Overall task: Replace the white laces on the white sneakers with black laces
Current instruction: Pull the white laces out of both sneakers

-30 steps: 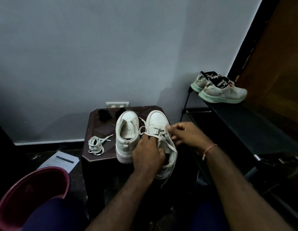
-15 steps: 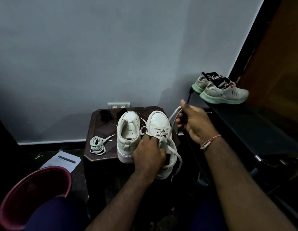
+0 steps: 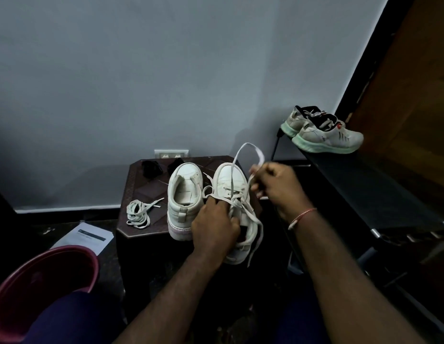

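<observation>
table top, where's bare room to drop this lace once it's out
Bare patch on the table, left side, between black laces behind and the coiled lace in front. Crowded elsewhere: unlaced sneaker, laced sneaker, left hand, right hand.

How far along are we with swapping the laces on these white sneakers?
Done: the left sneaker shows no lace, and a coiled white lace lies beside it on the table. In hand: the left hand holds the right sneaker while the right hand pulls the threaded lace out; some crossings are not yet out. Left: finish unlacing, then thread what look like the black laces at the table's back.
</observation>
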Action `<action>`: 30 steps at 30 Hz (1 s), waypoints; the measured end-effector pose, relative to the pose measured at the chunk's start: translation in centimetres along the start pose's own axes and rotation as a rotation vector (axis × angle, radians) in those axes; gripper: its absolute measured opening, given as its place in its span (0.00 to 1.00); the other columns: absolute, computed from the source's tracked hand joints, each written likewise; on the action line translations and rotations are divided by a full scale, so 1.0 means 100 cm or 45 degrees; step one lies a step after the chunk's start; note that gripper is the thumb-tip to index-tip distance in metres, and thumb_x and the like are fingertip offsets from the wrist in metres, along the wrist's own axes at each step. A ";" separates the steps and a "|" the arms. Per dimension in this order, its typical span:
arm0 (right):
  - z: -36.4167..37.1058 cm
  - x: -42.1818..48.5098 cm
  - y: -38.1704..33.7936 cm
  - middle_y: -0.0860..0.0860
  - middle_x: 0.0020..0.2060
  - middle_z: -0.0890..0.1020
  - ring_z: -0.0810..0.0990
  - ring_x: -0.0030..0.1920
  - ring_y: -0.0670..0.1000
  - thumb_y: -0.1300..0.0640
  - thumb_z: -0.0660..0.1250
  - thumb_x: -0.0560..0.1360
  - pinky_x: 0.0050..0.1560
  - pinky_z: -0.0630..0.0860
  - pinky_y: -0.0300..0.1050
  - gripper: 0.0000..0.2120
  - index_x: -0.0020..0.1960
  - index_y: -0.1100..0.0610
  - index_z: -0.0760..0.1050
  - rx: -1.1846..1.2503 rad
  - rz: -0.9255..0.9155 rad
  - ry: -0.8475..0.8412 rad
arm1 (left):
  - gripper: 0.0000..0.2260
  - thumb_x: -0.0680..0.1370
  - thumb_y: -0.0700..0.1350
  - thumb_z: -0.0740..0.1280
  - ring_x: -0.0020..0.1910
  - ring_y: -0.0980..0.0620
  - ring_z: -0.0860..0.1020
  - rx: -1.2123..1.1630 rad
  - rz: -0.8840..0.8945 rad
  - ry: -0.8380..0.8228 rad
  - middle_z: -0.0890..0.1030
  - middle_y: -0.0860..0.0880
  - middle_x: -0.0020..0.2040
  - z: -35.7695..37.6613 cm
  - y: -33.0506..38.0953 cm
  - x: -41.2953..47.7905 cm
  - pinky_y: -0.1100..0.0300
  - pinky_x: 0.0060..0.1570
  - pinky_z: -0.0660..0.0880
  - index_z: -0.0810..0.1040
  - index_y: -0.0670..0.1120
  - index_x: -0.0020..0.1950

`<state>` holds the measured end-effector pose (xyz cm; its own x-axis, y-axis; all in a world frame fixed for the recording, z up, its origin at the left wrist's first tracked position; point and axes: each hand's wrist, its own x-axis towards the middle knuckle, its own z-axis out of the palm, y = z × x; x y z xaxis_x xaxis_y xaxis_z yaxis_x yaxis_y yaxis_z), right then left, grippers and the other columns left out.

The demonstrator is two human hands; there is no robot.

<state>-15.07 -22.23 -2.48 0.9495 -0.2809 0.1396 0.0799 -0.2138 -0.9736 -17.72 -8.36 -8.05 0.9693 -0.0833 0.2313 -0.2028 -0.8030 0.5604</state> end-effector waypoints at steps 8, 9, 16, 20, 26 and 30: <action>-0.006 -0.007 0.031 0.48 0.28 0.80 0.76 0.30 0.46 0.45 0.71 0.73 0.33 0.73 0.43 0.15 0.37 0.56 0.80 -0.411 0.024 -0.182 | 0.13 0.76 0.51 0.62 0.58 0.44 0.75 0.025 -0.002 0.029 0.74 0.46 0.58 0.001 0.000 0.001 0.51 0.50 0.72 0.77 0.47 0.57; -0.006 -0.009 0.038 0.47 0.27 0.80 0.75 0.29 0.44 0.46 0.72 0.73 0.35 0.72 0.43 0.14 0.34 0.54 0.80 -0.478 -0.030 -0.181 | 0.13 0.76 0.51 0.62 0.58 0.44 0.74 0.035 -0.003 0.023 0.74 0.46 0.59 0.002 0.000 0.001 0.51 0.51 0.72 0.77 0.46 0.57; -0.003 0.001 -0.009 0.52 0.27 0.76 0.72 0.25 0.46 0.60 0.64 0.79 0.27 0.70 0.40 0.11 0.38 0.59 0.75 0.215 -0.048 0.142 | 0.13 0.76 0.50 0.62 0.58 0.45 0.74 0.038 0.002 0.008 0.74 0.46 0.58 0.002 -0.002 0.000 0.51 0.50 0.71 0.77 0.46 0.56; -0.010 0.006 -0.012 0.53 0.32 0.77 0.72 0.24 0.45 0.53 0.63 0.80 0.23 0.67 0.37 0.11 0.42 0.58 0.75 0.403 0.051 0.184 | 0.13 0.75 0.51 0.62 0.57 0.44 0.74 0.028 -0.009 0.005 0.74 0.46 0.58 0.002 -0.001 0.001 0.51 0.50 0.72 0.77 0.46 0.55; -0.003 -0.013 0.051 0.55 0.28 0.80 0.73 0.31 0.47 0.49 0.71 0.73 0.34 0.73 0.49 0.15 0.35 0.60 0.79 -0.471 0.024 -0.039 | 0.13 0.75 0.50 0.62 0.58 0.44 0.74 0.057 -0.007 0.009 0.74 0.45 0.58 0.001 0.000 -0.002 0.51 0.50 0.72 0.77 0.46 0.55; 0.000 -0.012 0.035 0.54 0.28 0.80 0.76 0.28 0.45 0.56 0.66 0.78 0.33 0.77 0.47 0.13 0.35 0.57 0.77 -0.405 -0.043 0.040 | 0.13 0.75 0.50 0.62 0.58 0.44 0.74 0.063 -0.003 -0.004 0.74 0.45 0.58 0.001 -0.001 -0.003 0.51 0.50 0.72 0.77 0.46 0.56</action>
<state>-15.92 -22.62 -6.00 0.9377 -0.2965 0.1811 0.0075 -0.5038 -0.8638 -17.94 -8.34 -8.26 0.9702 -0.0829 0.2276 -0.1932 -0.8314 0.5210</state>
